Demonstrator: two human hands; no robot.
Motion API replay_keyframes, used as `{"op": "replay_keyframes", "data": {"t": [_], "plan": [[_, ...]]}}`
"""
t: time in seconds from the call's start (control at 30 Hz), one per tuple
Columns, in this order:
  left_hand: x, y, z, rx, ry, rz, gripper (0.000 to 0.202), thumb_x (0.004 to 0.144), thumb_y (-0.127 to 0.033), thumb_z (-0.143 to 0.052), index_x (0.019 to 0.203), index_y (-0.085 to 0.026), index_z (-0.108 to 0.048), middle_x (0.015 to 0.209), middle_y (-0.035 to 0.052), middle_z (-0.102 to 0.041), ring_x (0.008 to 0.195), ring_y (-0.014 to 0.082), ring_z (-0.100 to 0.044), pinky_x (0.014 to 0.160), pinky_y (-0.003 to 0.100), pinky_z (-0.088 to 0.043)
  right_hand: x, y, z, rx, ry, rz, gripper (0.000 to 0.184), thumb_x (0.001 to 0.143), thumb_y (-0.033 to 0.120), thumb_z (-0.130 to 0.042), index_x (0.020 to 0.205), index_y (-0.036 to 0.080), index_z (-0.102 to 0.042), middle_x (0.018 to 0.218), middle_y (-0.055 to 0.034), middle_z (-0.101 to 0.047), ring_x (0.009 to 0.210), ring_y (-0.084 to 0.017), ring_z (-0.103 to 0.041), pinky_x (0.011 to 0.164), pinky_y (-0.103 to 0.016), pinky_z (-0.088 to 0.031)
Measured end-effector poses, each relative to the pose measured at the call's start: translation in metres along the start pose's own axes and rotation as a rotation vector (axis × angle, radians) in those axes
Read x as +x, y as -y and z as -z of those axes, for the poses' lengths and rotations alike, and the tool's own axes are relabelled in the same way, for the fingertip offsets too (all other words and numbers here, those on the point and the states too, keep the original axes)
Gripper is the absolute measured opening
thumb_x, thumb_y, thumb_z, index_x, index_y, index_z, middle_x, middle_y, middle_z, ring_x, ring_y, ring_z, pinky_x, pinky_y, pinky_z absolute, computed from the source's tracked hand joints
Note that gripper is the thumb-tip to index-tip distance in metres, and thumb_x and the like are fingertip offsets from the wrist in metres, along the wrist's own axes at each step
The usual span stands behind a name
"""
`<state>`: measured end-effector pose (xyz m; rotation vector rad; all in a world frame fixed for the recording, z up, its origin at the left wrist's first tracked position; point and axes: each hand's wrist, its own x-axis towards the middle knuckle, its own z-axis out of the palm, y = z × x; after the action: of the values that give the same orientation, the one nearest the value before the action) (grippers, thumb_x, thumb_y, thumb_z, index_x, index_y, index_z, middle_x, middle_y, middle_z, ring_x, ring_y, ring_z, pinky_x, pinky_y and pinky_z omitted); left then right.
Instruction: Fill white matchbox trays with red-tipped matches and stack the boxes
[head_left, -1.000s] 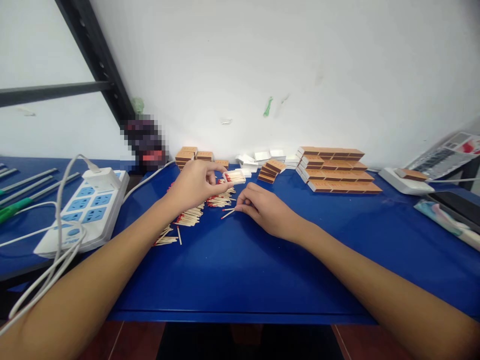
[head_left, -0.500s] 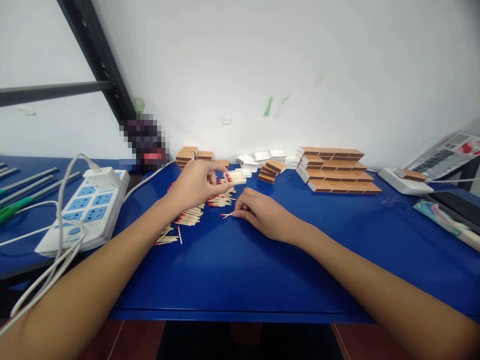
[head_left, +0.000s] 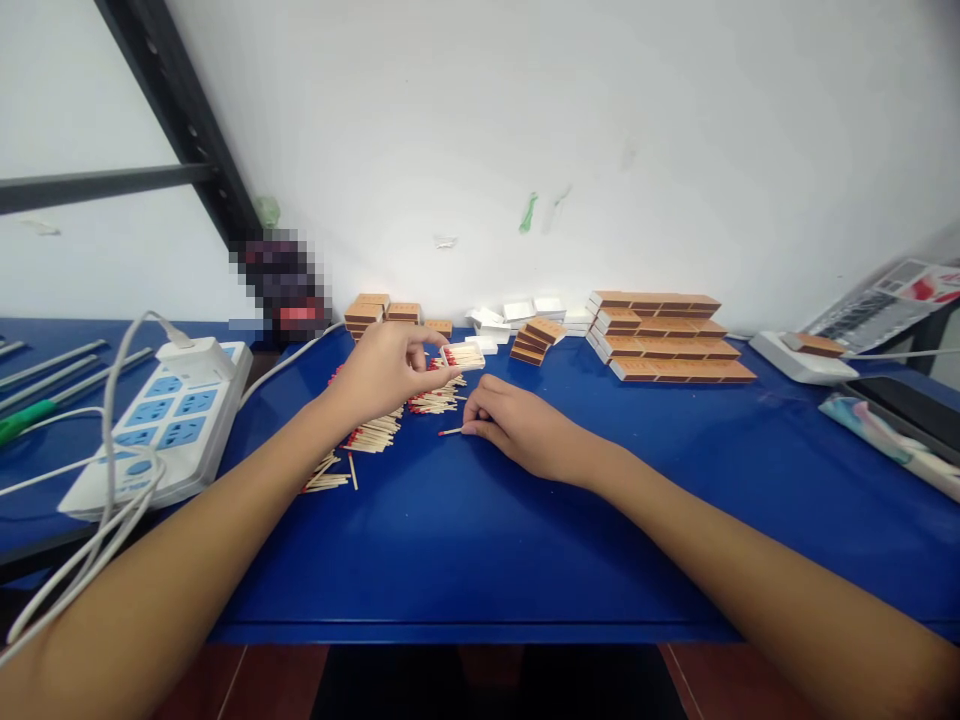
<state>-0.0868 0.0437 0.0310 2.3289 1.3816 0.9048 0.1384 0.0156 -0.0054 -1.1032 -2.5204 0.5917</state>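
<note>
Between the thumb and fingers of my left hand (head_left: 386,370) is a small white matchbox tray (head_left: 472,366), held above the table with red-tipped matches in it. My right hand (head_left: 506,425) is closed in a pinch near the table surface, to the right of and nearer than the tray. A match (head_left: 450,432) sticks out to the left from its fingertips, red head outward. Loose matches (head_left: 375,432) lie in heaps below and around my left hand, partly hidden by it. One single match (head_left: 352,470) lies a little apart.
Brown matchbox sleeves (head_left: 667,340) are stacked in stepped rows against the wall. More boxes (head_left: 536,340) and white trays (head_left: 525,310) stand at the back. A white power strip (head_left: 172,430) with cables lies at left. At right are another white strip (head_left: 802,360) and a phone (head_left: 915,415).
Two crossed matches showed at my right fingertips before; now a single one shows there. My left hand keeps hold of the tray. The whole view has shifted slightly.
</note>
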Motion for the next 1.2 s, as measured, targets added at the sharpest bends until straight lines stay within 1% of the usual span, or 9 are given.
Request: {"op": "replay_keyframes", "data": {"t": [0.13, 0.3, 0.47, 0.6, 0.83, 0.93, 1.03, 1.1, 1.2], "plan": [[0.0, 0.002, 0.0, 0.035, 0.018, -0.009, 0.035, 0.082, -0.042, -0.081, 0.107, -0.016, -0.08, 0.06, -0.0023, -0.067, 0.054, 0.0127, -0.057, 0.061, 0.028, -0.041, -0.001, -0.005, 0.006, 0.009, -0.055, 0.034, 0.012, 0.105, 0.021, -0.055, 0.094, 0.02, -0.059, 0.1, -0.0052, -0.056, 0.084, -0.018, -0.055, 0.077, -0.032, -0.045], [0.0, 0.002, -0.001, 0.041, 0.046, -0.042, 0.032, 0.082, -0.039, -0.082, 0.104, -0.016, -0.081, 0.059, -0.0026, -0.067, 0.053, 0.0122, -0.057, 0.06, 0.028, -0.04, 0.001, -0.015, 0.021, -0.042, -0.269, 0.092, 0.008, 0.104, 0.021, -0.056, 0.096, 0.02, -0.059, 0.099, -0.0056, -0.056, 0.085, -0.019, -0.054, 0.078, -0.033, -0.043], [-0.002, -0.002, -0.003, -0.056, 0.106, -0.09, 0.032, 0.082, -0.04, -0.082, 0.102, -0.015, -0.08, 0.056, -0.0039, -0.064, 0.051, 0.0112, -0.054, 0.057, 0.026, -0.04, 0.003, -0.02, 0.027, -0.094, -0.427, 0.062, 0.006, 0.102, 0.02, -0.058, 0.096, 0.02, -0.059, 0.101, -0.0067, -0.057, 0.085, -0.02, -0.055, 0.076, -0.034, -0.043], [-0.004, -0.005, -0.005, -0.132, 0.152, -0.089, 0.033, 0.082, -0.04, -0.083, 0.105, -0.016, -0.08, 0.054, -0.0049, -0.063, 0.051, 0.0108, -0.054, 0.056, 0.025, -0.041, 0.004, -0.022, 0.024, -0.151, -0.437, 0.052, 0.007, 0.103, 0.02, -0.056, 0.096, 0.02, -0.058, 0.101, -0.0075, -0.057, 0.085, -0.022, -0.055, 0.075, -0.034, -0.043], [-0.004, -0.004, -0.003, -0.149, 0.16, -0.086, 0.036, 0.082, -0.045, -0.084, 0.105, -0.018, -0.081, 0.054, -0.0042, -0.063, 0.051, 0.0112, -0.054, 0.055, 0.026, -0.041, 0.002, -0.019, 0.024, -0.16, -0.485, 0.068, 0.006, 0.102, 0.023, -0.059, 0.096, 0.021, -0.061, 0.098, -0.0063, -0.056, 0.083, -0.021, -0.055, 0.074, -0.034, -0.042], [-0.002, -0.003, -0.002, -0.132, 0.121, -0.058, 0.037, 0.082, -0.046, -0.083, 0.105, -0.017, -0.081, 0.055, -0.0033, -0.064, 0.052, 0.0116, -0.055, 0.056, 0.027, -0.042, 0.002, -0.015, 0.024, -0.143, -0.55, 0.095, 0.009, 0.104, 0.024, -0.056, 0.097, 0.021, -0.061, 0.094, -0.0052, -0.056, 0.081, -0.02, -0.054, 0.073, -0.033, -0.041], [-0.001, -0.002, -0.001, -0.097, 0.053, -0.016, 0.038, 0.082, -0.047, -0.082, 0.104, -0.016, -0.081, 0.056, -0.0018, -0.066, 0.052, 0.0124, -0.055, 0.055, 0.027, -0.04, 0.002, -0.012, 0.018, -0.108, -0.586, 0.118, 0.01, 0.104, 0.027, -0.057, 0.097, 0.021, -0.061, 0.09, -0.0042, -0.057, 0.079, -0.019, -0.054, 0.072, -0.033, -0.041], [0.0, 0.001, 0.0, -0.061, 0.008, 0.004, 0.038, 0.082, -0.048, -0.082, 0.103, -0.016, -0.081, 0.057, -0.0012, -0.067, 0.053, 0.013, -0.056, 0.055, 0.028, -0.039, 0.003, -0.009, 0.008, -0.081, -0.538, 0.13, 0.01, 0.104, 0.028, -0.058, 0.098, 0.021, -0.063, 0.09, -0.0038, -0.058, 0.078, -0.018, -0.054, 0.071, -0.032, -0.041], [0.001, 0.003, 0.002, -0.019, -0.027, 0.013, 0.036, 0.082, -0.046, -0.081, 0.102, -0.016, -0.081, 0.059, -0.0012, -0.067, 0.054, 0.0134, -0.056, 0.056, 0.028, -0.039, 0.007, -0.008, -0.009, -0.078, -0.373, 0.173, 0.007, 0.103, 0.026, -0.06, 0.106, 0.021, -0.065, 0.1, -0.0061, -0.06, 0.086, -0.019, -0.058, 0.076, -0.033, -0.045]]}}
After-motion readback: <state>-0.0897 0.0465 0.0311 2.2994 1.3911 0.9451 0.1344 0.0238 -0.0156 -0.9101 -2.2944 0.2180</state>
